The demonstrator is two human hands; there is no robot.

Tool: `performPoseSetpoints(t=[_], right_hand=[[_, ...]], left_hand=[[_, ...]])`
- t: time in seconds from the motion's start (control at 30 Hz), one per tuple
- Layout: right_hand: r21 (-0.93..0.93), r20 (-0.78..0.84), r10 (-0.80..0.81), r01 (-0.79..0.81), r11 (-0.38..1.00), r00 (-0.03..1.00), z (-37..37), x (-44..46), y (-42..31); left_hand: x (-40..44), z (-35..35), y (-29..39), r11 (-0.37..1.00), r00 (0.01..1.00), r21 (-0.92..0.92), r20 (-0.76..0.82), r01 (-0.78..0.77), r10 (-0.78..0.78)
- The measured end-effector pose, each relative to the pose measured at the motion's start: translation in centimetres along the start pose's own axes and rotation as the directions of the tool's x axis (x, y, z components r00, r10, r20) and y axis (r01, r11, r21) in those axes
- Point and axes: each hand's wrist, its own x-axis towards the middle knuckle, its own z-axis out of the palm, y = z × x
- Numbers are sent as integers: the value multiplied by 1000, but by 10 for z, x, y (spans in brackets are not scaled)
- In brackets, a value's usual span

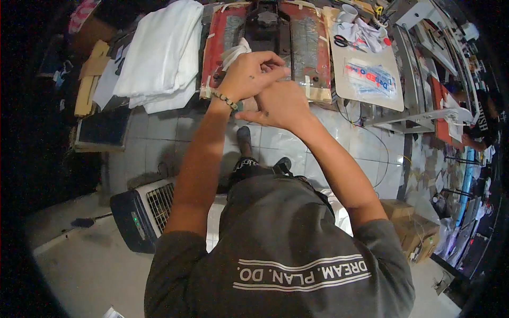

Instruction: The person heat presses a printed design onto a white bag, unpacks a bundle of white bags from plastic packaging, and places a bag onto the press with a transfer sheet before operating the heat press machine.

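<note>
My left hand (252,74), with a braided bracelet (224,99) at its wrist, is closed, its fingers curled in over my right hand. Close against it, my right hand (281,103) has its thumb stretched towards the left wrist; its other fingers are largely hidden. What lies between the hands, if anything, does not show. A bunched white cloth (236,53) sticks up beside the left hand; I cannot tell whether it is held. Beneath both hands is a red, tape-edged frame (216,58) with a dark metal clamp (268,26) at its middle.
Folded white fabric (159,53) is stacked to the left. On the right, a board (366,98) bears black-handled scissors (347,42), a mug (347,13) and printed plastic (371,79). Metal racks (424,69) stand further right. A dark appliance (140,217) and cardboard boxes (413,228) flank me.
</note>
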Motion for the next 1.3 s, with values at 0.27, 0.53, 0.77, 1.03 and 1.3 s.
performPoseSetpoints(t=[0.27, 0.53, 0.77, 1.03, 1.3], right_hand=[[-16, -144, -20, 18, 1000, 989, 2, -1, 1], [25, -24, 6, -5, 1000, 1000, -2, 1, 2], [56, -42, 37, -34, 998, 998, -7, 2, -2], [134, -8, 28, -26, 991, 1000, -13, 2, -2], [107, 29, 81, -84, 991, 996, -21, 5, -12]], left_hand=[[-1, -5, 12, 991, 994, -72, 9, 113, -112], [3, -8, 11, 996, 999, -74, 25, 41, -39], [74, -44, -25, 960, 935, 245, -289, -134, 204], [116, -30, -71, 821, 888, -394, -27, 413, -459], [110, -20, -82, 725, 857, -558, -46, 404, -513]])
